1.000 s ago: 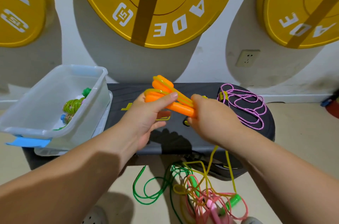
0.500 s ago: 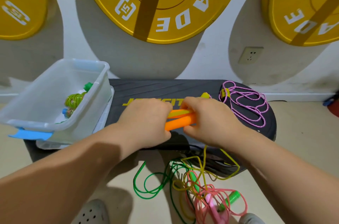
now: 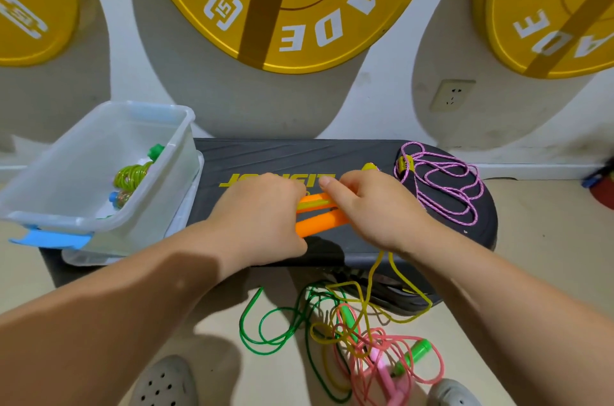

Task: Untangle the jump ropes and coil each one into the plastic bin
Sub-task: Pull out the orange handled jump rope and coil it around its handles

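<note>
Left hand point(image 3: 262, 212) and right hand point(image 3: 372, 209), both clamped on the orange handles point(image 3: 319, 221), have lowered them to the board point(image 3: 265, 156). Their yellow cord point(image 3: 373, 269) trails toward 6 o'clock, still tangled.

Bright, even light from above and behind throws soft grey shadows of the plates point(image 3: 282, 0) on the wall point(image 3: 392, 99); edges bow, forearms slightly blurred.

Yellow plate point(image 3: 332, 6) reads "RADE" and "15"; platform point(image 3: 265, 153) lettering unclear.
</note>
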